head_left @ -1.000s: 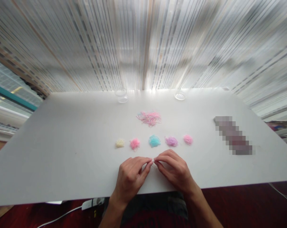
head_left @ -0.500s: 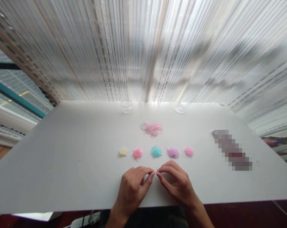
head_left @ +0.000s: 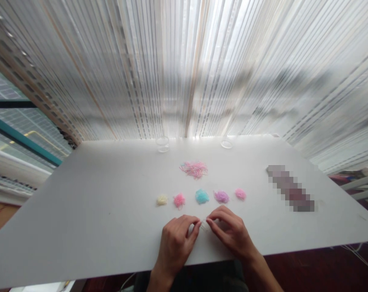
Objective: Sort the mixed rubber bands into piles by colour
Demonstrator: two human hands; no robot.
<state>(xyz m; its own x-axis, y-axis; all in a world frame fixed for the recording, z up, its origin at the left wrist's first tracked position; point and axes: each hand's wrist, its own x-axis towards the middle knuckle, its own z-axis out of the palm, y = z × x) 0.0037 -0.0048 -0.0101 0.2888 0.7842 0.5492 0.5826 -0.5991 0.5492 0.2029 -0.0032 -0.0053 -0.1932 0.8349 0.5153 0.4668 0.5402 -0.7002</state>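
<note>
My left hand and my right hand meet near the table's front edge, thumb and forefinger of each pinched. A thin, pale elastic band shows between the fingertips, with fine strands below; its exact shape is too small to make out. Just beyond lies a row of small piles of what look like elastic bands: cream, coral pink, turquoise, purple and light pink. Behind the row is a larger, looser heap, mostly pink with some blue.
Two clear round containers, one left and one right, stand at the back of the white table. A pixelated long object lies on the right. Pale striped curtains hang behind the table.
The view has shifted slightly. My hands have come a little farther apart, both still pinching, and more of the pale strands shows between them. The piles have not moved on the table.
</note>
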